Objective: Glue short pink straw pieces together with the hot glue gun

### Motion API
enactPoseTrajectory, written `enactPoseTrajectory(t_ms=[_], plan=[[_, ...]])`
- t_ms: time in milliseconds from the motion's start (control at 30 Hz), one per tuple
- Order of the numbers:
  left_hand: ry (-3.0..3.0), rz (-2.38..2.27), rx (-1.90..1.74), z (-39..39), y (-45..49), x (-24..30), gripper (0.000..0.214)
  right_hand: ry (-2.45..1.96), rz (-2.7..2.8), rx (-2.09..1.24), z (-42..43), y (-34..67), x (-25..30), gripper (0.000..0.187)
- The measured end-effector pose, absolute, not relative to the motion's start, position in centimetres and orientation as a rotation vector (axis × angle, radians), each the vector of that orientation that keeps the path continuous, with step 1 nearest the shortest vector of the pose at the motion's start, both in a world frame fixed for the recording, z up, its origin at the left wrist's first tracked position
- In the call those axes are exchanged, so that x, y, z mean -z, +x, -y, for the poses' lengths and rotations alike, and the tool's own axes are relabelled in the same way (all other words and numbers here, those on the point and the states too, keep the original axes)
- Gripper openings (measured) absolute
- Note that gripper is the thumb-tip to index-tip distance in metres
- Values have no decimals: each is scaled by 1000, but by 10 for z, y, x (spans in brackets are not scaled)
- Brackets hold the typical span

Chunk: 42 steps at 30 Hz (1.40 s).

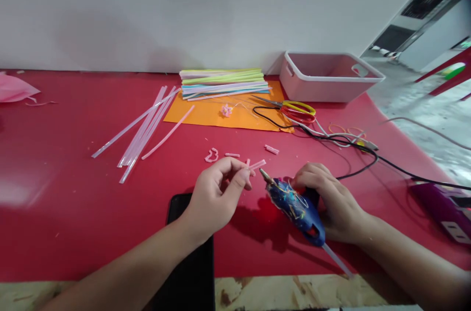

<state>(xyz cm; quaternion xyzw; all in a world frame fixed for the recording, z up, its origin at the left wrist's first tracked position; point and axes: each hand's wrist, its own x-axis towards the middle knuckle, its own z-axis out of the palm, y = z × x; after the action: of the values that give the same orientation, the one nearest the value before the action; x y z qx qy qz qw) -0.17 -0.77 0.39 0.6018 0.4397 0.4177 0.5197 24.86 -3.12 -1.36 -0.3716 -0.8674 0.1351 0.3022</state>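
Observation:
My left hand [217, 193] is closed in a pinch on a short pink straw piece [257, 165], held just above the red table. My right hand [329, 200] grips a blue glue gun [296, 205] whose metal nozzle points up-left, almost touching the end of the straw piece. A clear glue stick [336, 261] pokes out of the gun's back. Several other short pink straw pieces [271, 149] and a curled one [211, 155] lie on the table beyond my hands.
A black phone [189, 262] lies under my left forearm. Clear glue sticks [143, 129], an orange sheet [217, 112] with a small pink flower [226, 110], stacked coloured straws [224, 83], scissors [294, 109], a white bin [327, 78], cables and a purple power strip [445, 208] surround the work spot.

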Motion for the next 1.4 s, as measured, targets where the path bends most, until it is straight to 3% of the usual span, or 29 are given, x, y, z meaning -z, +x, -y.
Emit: enactPoseTrajectory(t_ms=[1400], plan=[[1629, -957, -1113, 8, -1, -1, 15, -988, 2329, -349, 26, 251, 17, 32]])
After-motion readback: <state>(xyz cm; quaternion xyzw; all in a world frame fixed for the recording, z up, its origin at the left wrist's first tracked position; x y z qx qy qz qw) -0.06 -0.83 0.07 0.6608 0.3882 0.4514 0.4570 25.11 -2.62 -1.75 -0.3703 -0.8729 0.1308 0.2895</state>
